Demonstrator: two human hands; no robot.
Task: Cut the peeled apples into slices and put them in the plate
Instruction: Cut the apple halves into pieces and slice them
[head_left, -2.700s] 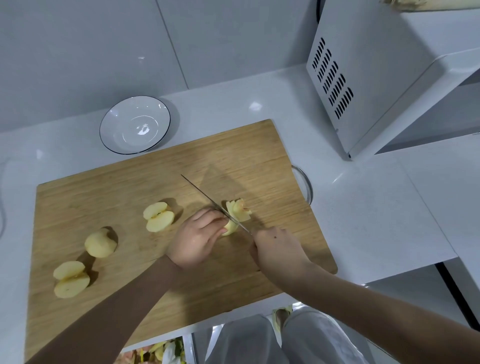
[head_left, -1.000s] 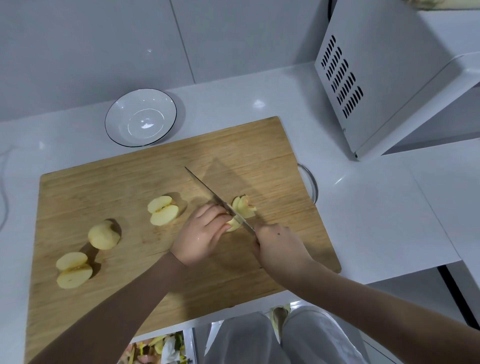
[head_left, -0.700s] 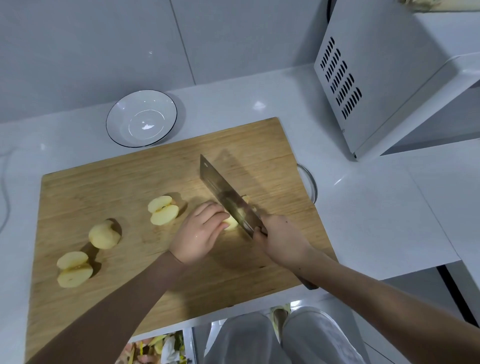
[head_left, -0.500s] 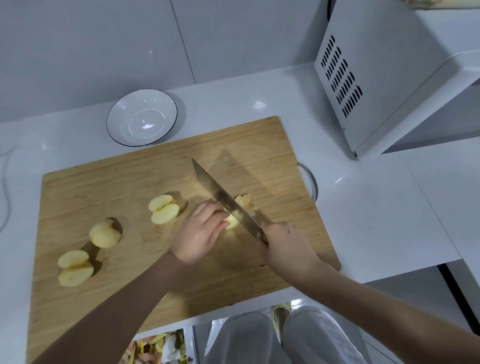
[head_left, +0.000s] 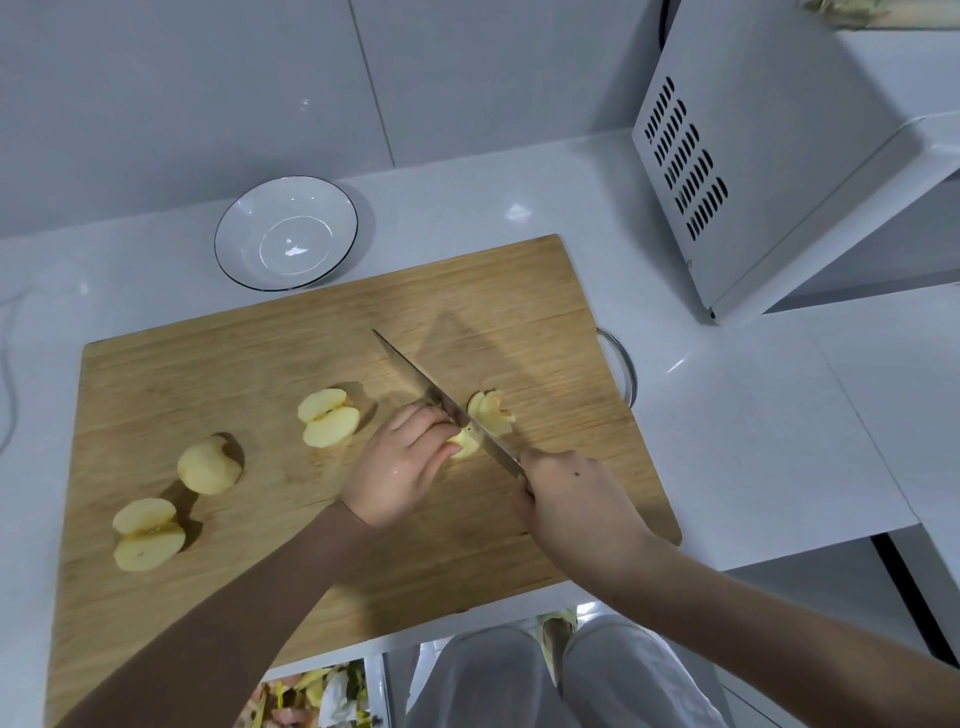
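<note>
On the wooden cutting board (head_left: 249, 374) my left hand (head_left: 402, 465) holds down a small piece of peeled apple (head_left: 464, 442) with curled fingers. My right hand (head_left: 571, 501) grips the handle of a knife (head_left: 441, 400), whose blade runs down through that piece. Several cut slices (head_left: 492, 413) lean together just right of the blade. An apple half (head_left: 328, 417) lies cut side up to the left, a domed half (head_left: 209, 465) and another cut half (head_left: 147, 534) lie further left. The white plate (head_left: 244, 218) stands behind the board with nothing in it.
A white microwave (head_left: 779, 156) stands at the back right on the white counter (head_left: 753, 415). The board's metal handle (head_left: 621, 366) sticks out on its right side. Below the counter edge are my legs and a bin with peelings (head_left: 317, 696).
The knife was lifted and tilted flat side up, then came back down edge-on into the apple piece. My left hand stayed on the piece.
</note>
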